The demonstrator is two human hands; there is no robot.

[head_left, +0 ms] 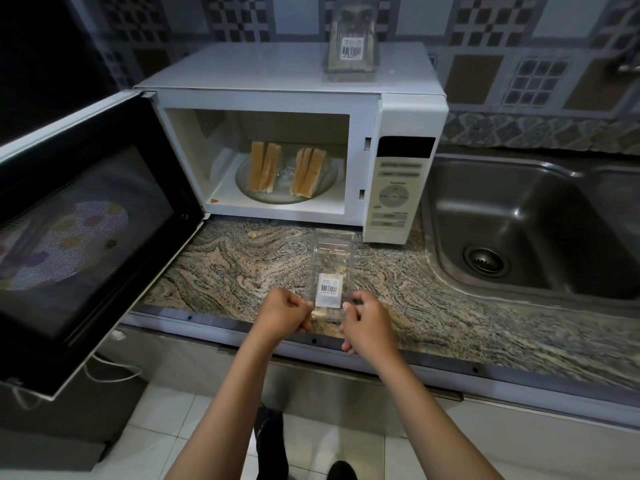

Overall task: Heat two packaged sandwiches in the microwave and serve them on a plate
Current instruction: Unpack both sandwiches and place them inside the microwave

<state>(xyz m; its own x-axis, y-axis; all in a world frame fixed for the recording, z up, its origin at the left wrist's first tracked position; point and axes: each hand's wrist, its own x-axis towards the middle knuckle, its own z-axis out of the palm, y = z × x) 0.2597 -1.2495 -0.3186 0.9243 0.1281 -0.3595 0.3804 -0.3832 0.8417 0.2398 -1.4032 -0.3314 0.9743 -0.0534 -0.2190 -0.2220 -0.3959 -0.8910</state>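
Nearest me, my left hand (285, 311) and right hand (369, 323) each pinch a near corner of the clear pack (330, 275), fingers curled onto its edges. It lies flat on the desk (242, 265), seemingly empty apart from crumbs. I judge it light, thin and springy, likely slippery, so the rims are the best hold. Beyond, the microwave (408, 123) stands with its door (86, 230) swung open; two sandwiches (287, 171) stand on edge on the turntable (332, 178). They look soft and should be lifted by the crust sides. Another pack (350, 43) sits on top.
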